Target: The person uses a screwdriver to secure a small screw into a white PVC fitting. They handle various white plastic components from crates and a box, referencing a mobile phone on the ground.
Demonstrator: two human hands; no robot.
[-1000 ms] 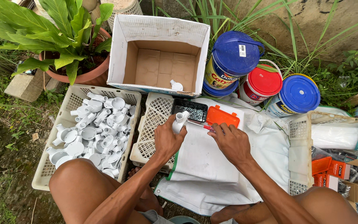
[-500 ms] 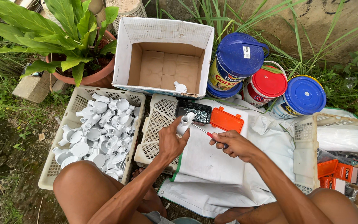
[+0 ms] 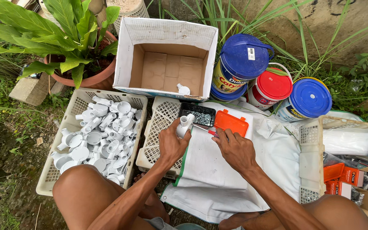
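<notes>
Screwdriver (image 3: pixel 211 133) mostly hidden under right-hand fingers (image 3: pixel 226 138); contents of black tray (image 3: pixel 197 115) too small to tell.

2 bare arms and hands (image 3: pixel 173 142), bare knees, grey shorts at the waist.

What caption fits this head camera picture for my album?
Left hand holds a white pipe fitting; right hand holds a screwdriver beside it.

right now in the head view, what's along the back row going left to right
potted plant → cardboard box → blue-lidded bucket → red-lidded bucket → second blue-lidded bucket
</notes>
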